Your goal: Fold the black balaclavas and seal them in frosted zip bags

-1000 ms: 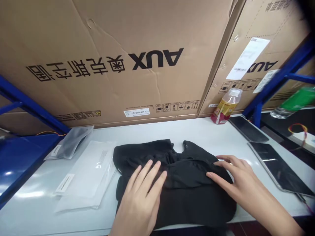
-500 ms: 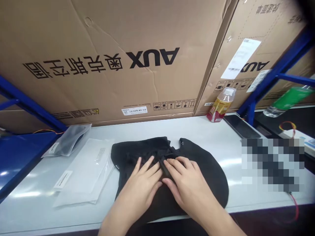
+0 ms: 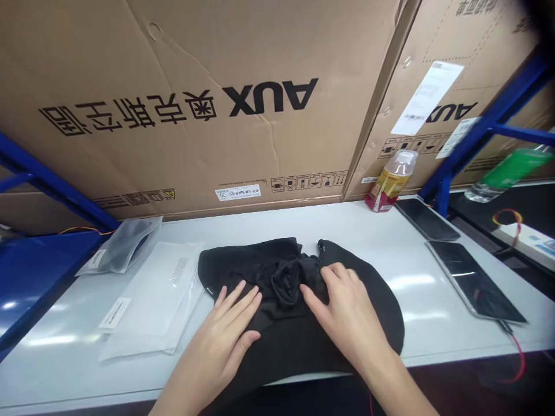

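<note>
Noted black fabric (image 3: 286,346) on white table (image 3: 260,224), just right of frosted bags (image 3: 143,294). Judged only part-way along: flat across outer area, not yet flat at bunched middle (image 3: 286,283). Logged left hand (image 3: 225,323) nearer frosted bags: palm down on fabric, fingers slightly fanned, thumb stretched wide. Logged right hand (image 3: 344,300) farther right of frosted bags: bent over bunched middle's right side, thumb below fingers; cannot tell pinch from mere touch.
</note>
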Available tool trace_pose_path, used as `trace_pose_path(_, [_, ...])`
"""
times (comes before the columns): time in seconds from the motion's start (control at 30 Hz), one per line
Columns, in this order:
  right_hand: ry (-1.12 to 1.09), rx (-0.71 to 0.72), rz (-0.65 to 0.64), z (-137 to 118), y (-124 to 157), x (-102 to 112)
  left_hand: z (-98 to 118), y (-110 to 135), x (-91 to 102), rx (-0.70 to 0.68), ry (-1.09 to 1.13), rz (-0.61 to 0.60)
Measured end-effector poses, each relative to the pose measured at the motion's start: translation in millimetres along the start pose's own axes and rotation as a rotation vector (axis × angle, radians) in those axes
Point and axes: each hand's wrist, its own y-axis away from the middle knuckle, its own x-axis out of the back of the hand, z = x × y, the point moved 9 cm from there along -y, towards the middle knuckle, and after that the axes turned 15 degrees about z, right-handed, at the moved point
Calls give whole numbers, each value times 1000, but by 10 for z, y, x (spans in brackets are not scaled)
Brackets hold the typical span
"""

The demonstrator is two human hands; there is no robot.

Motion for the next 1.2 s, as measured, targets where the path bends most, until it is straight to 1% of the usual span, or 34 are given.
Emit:
trace_pose_path(0.07, [-33, -57, 1, 8, -69, 80, 25, 19, 86, 21, 18, 26])
trace_pose_path(0.13, [-39, -78, 66, 15, -148, 250, 12, 41, 185, 97, 33, 64])
trace_pose_path(0.17, [-31, -49, 111, -31, -175, 338, -1, 45, 224, 149, 43, 83])
trace_pose_path(0.2, [-24, 9, 139, -125, -183, 397, -13, 38, 257, 203, 54, 105])
trace_pose_path(0.23, [-26, 87, 134, -260, -165, 412, -20, 14, 287, 255, 67, 136])
trace_pose_path(0.27, [-42, 171, 100, -419, -122, 389, -18, -29, 322, 301, 79, 181])
trace_pose_path(0.33, [-161, 322, -54, -744, 36, 265, 18, -161, 408, 365, 96, 306])
trace_pose_path(0.37, [-271, 359, -131, -865, 121, 218, 59, -243, 439, 376, 103, 360])
trace_pose_path(0.4, [-390, 359, -182, -931, 183, 199, 118, -334, 448, 371, 109, 392])
trace_pose_path(0.43, [-501, 321, -184, -929, 202, 213, 191, -428, 422, 353, 113, 392])
trace_pose_path(0.47, [-579, 257, -139, -860, 184, 246, 270, -519, 363, 326, 112, 365])
trace_pose_path(0.5, [-609, 185, -59, -738, 146, 284, 351, -597, 274, 294, 104, 319])
trace_pose_path(0.53, [-590, 124, 31, -597, 106, 313, 427, -657, 160, 261, 90, 263])
trace_pose_path(0.57, [-532, 97, 97, -478, 79, 314, 489, -696, 30, 233, 67, 207])
trace_pose_path(0.6, [-454, 107, 114, -404, 65, 267, 535, -713, -107, 212, 39, 155])
trace_pose_path(0.63, [-376, 145, 82, -373, 68, 173, 564, -712, -240, 198, 8, 112])
trace_pose_path(0.67, [-306, 195, 13, -367, 88, 43, 579, -697, -359, 190, -23, 79])
trace_pose_path(0.73, [-202, 273, -138, -365, 165, -211, 569, -644, -513, 188, -73, 43])
trace_pose_path(0.77, [-172, 287, -191, -353, 201, -293, 555, -615, -533, 178, -84, 40])
trace_pose_path(0.83, [-165, 279, -249, -318, 247, -342, 507, -552, -478, 131, -60, 26])
trace_pose_path(0.87, [-192, 265, -263, -297, 257, -316, 443, -517, -385, 115, -41, 34])
trace_pose_path(0.9, [-230, 241, -271, -269, 258, -266, 328, -475, -250, 123, -33, 61])
trace_pose_path(0.93, [-271, 207, -270, -228, 249, -199, 156, -422, -87, 163, -44, 98])
trace_pose_path(0.97, [-306, 168, -259, -178, 234, -124, -94, -348, 130, 261, -101, 184])
trace_pose_path(1.0, [-333, 127, -238, -120, 214, -48, -392, -234, 330, 404, -185, 241])
trace_pose_path(1.03, [-349, 88, -212, -60, 194, 22, -693, -86, 504, 560, -285, 271])
trace_pose_path(1.07, [-359, 58, -188, -6, 180, 77, -963, 70, 596, 696, -364, 220])
trace_pose_path(1.1, [-364, 36, -167, 37, 172, 116, -1181, 209, 630, 788, -398, 139])
trace_pose_path(1.13, [-368, 25, -152, 66, 169, 141, -1340, 320, 634, 836, -402, 63])
trace_pose_path(1.17, [-371, 18, -143, 84, 171, 152, -1451, 405, 621, 855, -399, -2])
trace_pose_path(1.2, [-373, 13, -137, 94, 176, 155, -1517, 460, 607, 848, -389, -40])
